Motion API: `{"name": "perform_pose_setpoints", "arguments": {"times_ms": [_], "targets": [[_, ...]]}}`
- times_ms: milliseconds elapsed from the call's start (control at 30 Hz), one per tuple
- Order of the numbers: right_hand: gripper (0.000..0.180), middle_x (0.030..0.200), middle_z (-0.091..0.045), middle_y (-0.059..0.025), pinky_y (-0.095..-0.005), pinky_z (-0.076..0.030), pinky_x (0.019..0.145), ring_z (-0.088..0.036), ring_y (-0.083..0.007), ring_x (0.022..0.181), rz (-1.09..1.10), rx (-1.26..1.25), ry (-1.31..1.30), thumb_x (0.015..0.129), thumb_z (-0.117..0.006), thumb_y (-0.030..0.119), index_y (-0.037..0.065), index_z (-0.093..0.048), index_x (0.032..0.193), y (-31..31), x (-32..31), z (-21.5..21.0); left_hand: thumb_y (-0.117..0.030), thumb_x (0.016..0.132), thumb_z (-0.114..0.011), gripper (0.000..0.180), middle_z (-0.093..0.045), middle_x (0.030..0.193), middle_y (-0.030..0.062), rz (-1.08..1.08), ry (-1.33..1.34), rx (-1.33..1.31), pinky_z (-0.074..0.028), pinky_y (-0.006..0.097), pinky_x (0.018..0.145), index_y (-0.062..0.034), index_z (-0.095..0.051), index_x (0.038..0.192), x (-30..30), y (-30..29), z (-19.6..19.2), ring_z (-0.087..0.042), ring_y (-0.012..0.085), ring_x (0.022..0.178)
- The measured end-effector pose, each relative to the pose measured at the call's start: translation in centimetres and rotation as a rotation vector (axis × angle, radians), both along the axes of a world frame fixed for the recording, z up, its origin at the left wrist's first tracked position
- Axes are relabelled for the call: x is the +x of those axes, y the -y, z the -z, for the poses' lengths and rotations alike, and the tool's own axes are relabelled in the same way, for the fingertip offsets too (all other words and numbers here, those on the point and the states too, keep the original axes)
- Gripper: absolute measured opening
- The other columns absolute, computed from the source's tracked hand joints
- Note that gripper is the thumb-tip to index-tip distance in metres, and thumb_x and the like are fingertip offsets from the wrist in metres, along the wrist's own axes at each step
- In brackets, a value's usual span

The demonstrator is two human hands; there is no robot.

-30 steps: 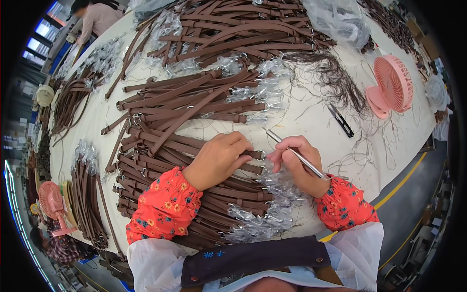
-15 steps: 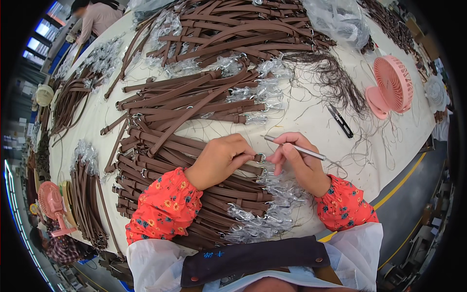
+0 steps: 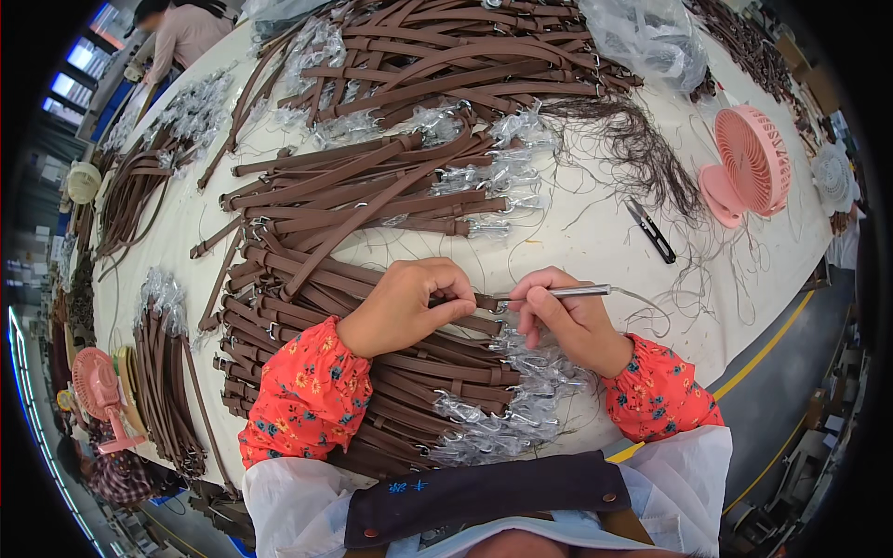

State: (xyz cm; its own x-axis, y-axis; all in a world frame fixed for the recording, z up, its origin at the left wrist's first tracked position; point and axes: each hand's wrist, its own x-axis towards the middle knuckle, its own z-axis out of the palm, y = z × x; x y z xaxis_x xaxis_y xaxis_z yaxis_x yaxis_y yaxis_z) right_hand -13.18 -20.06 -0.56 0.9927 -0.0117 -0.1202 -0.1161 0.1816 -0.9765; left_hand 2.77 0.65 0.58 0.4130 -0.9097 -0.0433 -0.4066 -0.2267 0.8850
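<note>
My left hand (image 3: 409, 305) pinches a brown strap (image 3: 486, 302) near its end, between thumb and fingers. In my right hand (image 3: 575, 324) is a slim silver pen-shaped tool (image 3: 586, 290), with a thin cord trailing from its back end. The tool's tip points left and meets or nearly meets the strap's end; exact contact is too small to tell. Under both hands lies a thick row of brown straps (image 3: 446, 370), their metal clips wrapped in clear plastic (image 3: 521, 409) on the right side.
Black-handled thread snips (image 3: 651, 231) lie beside a pink fan (image 3: 749, 163) at the right. Dark loose threads (image 3: 642, 139) spread over the white table (image 3: 595, 242). More strap piles (image 3: 446, 56) stand at the back and left. A person (image 3: 186, 37) works at the far left.
The silver tool has swung from slanting to nearly level, its tip now at the strap's end. My left hand has shifted slightly left along the strap.
</note>
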Motion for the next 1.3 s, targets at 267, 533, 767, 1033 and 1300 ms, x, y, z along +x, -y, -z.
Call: {"name": "perform_pose_setpoints", "arguments": {"times_ms": [267,533,767,1033,1300], "targets": [[0.026,0.086,-0.061,-0.0037,-0.0232,-0.053,0.062,-0.059,-0.0076,0.072,-0.005,-0.004,0.002,0.109,-0.048,0.022,0.001,-0.058,0.119,0.0,0.0,0.1,-0.004,0.085,-0.076,0.006,-0.070,0.087,0.0050,0.019,-0.012,0.014,-0.051,0.030,0.073,-0.0025,-0.072,0.088,0.0,0.0,-0.1,-0.065,0.0164,0.079],[0.026,0.086,-0.062,-0.0044,-0.0237,-0.053,0.063,-0.060,-0.0076,0.071,0.022,0.028,0.008,0.110,-0.046,0.022,0.001,-0.057,0.118,-0.1,0.0,0.3,-0.005,0.085,-0.077,0.009,-0.069,0.090,0.0061,0.215,0.113,-0.075,-0.052,0.032,0.072,-0.0032,-0.070,0.089,0.6,-0.3,0.2,-0.064,0.0196,0.077],[0.028,0.079,-0.064,-0.0083,-0.0298,-0.056,0.073,-0.063,-0.0135,0.063,0.049,-0.078,0.085,0.111,-0.042,0.024,0.000,-0.054,0.117,0.1,0.0,0.2,-0.010,0.078,-0.074,0.017,-0.059,0.091,0.0065,0.037,0.607,-0.103,-0.050,0.037,0.072,-0.0052,-0.062,0.089,-2.0,0.2,0.6,-0.063,0.0256,0.083],[0.027,0.081,-0.064,-0.0091,-0.0285,-0.055,0.071,-0.063,-0.0126,0.067,0.008,-0.036,0.016,0.111,-0.042,0.024,0.000,-0.054,0.117,0.3,0.0,-0.2,-0.009,0.074,-0.070,0.015,-0.058,0.086,0.0062,0.071,0.862,-0.094,-0.050,0.038,0.073,-0.0061,-0.059,0.084,-2.4,0.6,0.6,-0.061,0.0250,0.083],[0.026,0.084,-0.061,-0.0035,-0.0249,-0.054,0.065,-0.059,-0.0078,0.074,-0.064,0.009,-0.017,0.110,-0.047,0.023,0.001,-0.058,0.118,0.3,-0.1,-0.4,-0.007,0.079,-0.070,0.017,-0.059,0.085,0.0106,0.029,0.555,-0.087,-0.051,0.042,0.075,-0.0040,-0.056,0.087,-1.4,0.6,0.4,-0.060,0.0323,0.084]]}}
